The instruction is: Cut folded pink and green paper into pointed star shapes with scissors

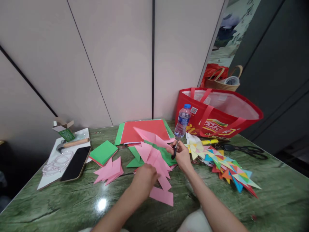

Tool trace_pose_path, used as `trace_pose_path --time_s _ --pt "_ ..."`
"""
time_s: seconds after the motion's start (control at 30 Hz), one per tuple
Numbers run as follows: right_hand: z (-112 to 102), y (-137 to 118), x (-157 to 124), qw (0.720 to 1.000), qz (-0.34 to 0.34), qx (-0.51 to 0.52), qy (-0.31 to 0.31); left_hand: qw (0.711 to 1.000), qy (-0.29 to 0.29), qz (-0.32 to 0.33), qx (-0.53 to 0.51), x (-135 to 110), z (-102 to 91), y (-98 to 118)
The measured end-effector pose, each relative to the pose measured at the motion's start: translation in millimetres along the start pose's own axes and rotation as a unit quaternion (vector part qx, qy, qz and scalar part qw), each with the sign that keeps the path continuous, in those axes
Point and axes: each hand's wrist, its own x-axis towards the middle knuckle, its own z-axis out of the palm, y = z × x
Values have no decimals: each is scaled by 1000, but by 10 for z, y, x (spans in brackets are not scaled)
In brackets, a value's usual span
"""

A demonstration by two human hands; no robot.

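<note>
My right hand (182, 155) is closed around small black-handled scissors (174, 151). A folded pink sheet (153, 137) extends leftward from its fingers, raised above the table. My left hand (146, 178) has its fingers curled at the pink paper pieces (154, 159), whose edges partly disappear behind it; its fingertips are hidden. Just below these lies a pink strip (161, 196), flat on the table. Green paper pieces (135, 158) stick out from beneath the pink ones. To the left is a small pile of cut pink shapes (111, 170).
Behind the hands lies a stack of red and green paper (147, 129). Green squares (103, 152), a phone (76, 163) and a white board (54, 159) are leftward. A water bottle (182, 120), red bag (217, 112), colourful paper points (224, 167) and larger scissors (243, 149) stand or lie rightward.
</note>
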Motion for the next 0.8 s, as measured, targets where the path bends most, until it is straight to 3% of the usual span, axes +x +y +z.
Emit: trace_pose_path --time_s 0.1,0.17,0.27,0.4,0.57,0.7,0.8 --pt "30 -101 -41 997 29 77 -2 978 140 -75 -138 169 -152 -299" --pt "52 -139 -77 991 62 118 -8 947 185 -84 -247 226 -242 -444" --pt "82 -139 -119 980 111 164 -7 893 195 -58 -401 232 -305 -496" --pt "119 -65 -146 963 159 215 23 820 184 -50 -540 201 -272 -381" --pt "188 -12 -193 941 193 271 64 767 190 -66 -610 205 -214 -286" --pt "279 -20 -285 929 225 288 58 759 212 -79 -610 227 -185 -288" --pt "335 -7 -348 924 235 292 70 752 277 -87 -591 231 -179 -283"
